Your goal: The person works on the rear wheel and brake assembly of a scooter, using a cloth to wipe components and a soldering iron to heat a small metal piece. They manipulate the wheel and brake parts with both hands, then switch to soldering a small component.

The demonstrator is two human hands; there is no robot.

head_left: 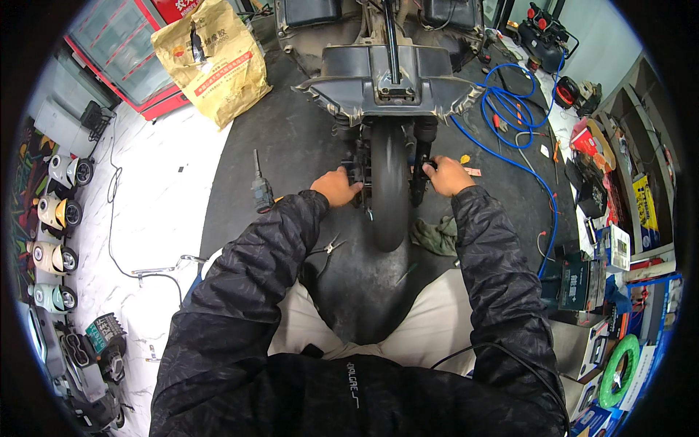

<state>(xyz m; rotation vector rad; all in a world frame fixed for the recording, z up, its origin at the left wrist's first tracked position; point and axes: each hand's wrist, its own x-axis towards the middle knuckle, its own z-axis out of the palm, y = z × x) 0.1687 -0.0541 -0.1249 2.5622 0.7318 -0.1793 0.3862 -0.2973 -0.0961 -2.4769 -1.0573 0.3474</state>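
Wheel [389, 186], black and upright, stands at the centre, seen from above between the two legs of a fork under a vehicle's dark front panel [342, 81]. A person in a black jacket [247, 273] and pale trousers [437, 313] sits or crouches facing it, knees apart, with both arms reaching forward.

The left hand [336, 187] is at the left fork leg [352, 156], beside the wheel's hub. Its fingers are partly curled, with the tips hidden among dark parts; whether they grip anything, I cannot tell. The right hand [449, 177] is at the right fork leg [424, 146], low down, with thumb and fingers bent toward it. The fingertips are partly hidden here too, so I cannot tell how firmly they close or on what.

On the dark mat [240, 156], a power tool [261, 191] lies to the left of the left hand. Pliers [330, 246] lie nearer the person, with their handles spread. A crumpled green rag [437, 237] lies just right of the wheel.

Farther right, a blue hose [530, 172] loops across the mat, near a crowded shelf [625, 120]. At upper left, a large yellow sack [218, 76] stands before a red-framed cabinet [120, 54]. Small scooters [64, 171] line the far left.
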